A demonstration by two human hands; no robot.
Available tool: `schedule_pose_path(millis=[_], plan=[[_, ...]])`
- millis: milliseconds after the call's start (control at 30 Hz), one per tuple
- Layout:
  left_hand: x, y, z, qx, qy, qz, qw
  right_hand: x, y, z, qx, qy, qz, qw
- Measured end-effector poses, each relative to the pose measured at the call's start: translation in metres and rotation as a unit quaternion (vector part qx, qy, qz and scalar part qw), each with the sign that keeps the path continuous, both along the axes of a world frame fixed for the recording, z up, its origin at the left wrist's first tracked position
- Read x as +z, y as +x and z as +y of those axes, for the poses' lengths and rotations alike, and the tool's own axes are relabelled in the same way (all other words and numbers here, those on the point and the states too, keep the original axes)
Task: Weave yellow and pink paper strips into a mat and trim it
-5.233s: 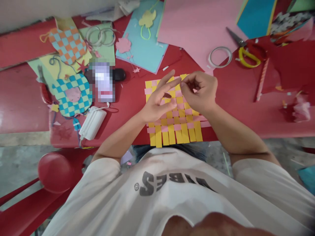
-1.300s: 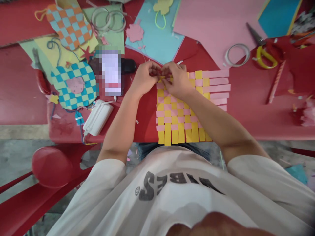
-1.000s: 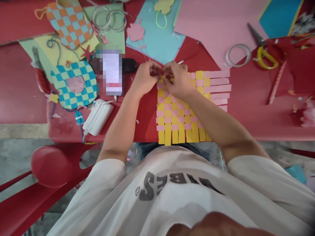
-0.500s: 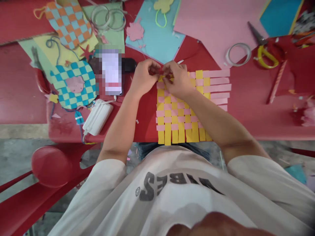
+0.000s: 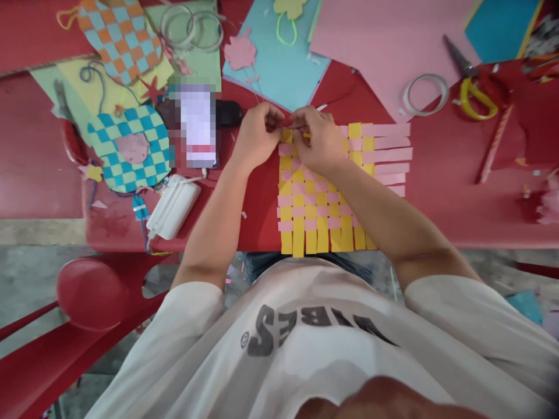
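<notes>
Power bank [image 5: 173, 206] left, probably parked to free hand room. Left hand [image 5: 259, 139] at far-left corner of woven yellow-pink mat [image 5: 310, 203]; fingers narrow, contents hidden, can't tell. Mat flat at near table [image 5: 258, 230] edge, likely for two-hand reach. Right hand [image 5: 321, 141] over far edge, fingertips nearly together, hold unclear; forearm [image 5: 393, 218] hides mat's right part.

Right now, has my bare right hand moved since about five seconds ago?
Yes, your right hand has moved left, farther from the round white tape ring.
</notes>
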State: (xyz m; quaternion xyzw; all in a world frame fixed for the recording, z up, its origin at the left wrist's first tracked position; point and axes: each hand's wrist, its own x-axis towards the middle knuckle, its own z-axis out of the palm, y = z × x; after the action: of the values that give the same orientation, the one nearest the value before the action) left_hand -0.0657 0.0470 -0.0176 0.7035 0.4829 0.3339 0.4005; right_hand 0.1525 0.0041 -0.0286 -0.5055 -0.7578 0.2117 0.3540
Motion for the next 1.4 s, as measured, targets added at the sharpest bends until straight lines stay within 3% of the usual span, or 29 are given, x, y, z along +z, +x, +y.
schedule_pose_path(millis=[500,633,900,1400], plan=[[0.012,0.001,-0.006,-0.031,0.002,0.002,1.0,0.01,-0.001,-0.005,0.011,-0.009,-0.001,1.0],[0.017,0.002,-0.009,-0.044,0.0,0.027,0.999,0.008,-0.001,-0.005,0.029,0.014,0.0,0.999],[0.031,0.004,-0.014,-0.038,-0.016,0.079,0.996,0.009,-0.002,-0.005,0.03,-0.006,-0.023,0.999],[0.016,-0.002,-0.008,-0.04,-0.005,0.087,0.995,0.009,-0.005,-0.004,0.019,-0.017,-0.031,0.999]])
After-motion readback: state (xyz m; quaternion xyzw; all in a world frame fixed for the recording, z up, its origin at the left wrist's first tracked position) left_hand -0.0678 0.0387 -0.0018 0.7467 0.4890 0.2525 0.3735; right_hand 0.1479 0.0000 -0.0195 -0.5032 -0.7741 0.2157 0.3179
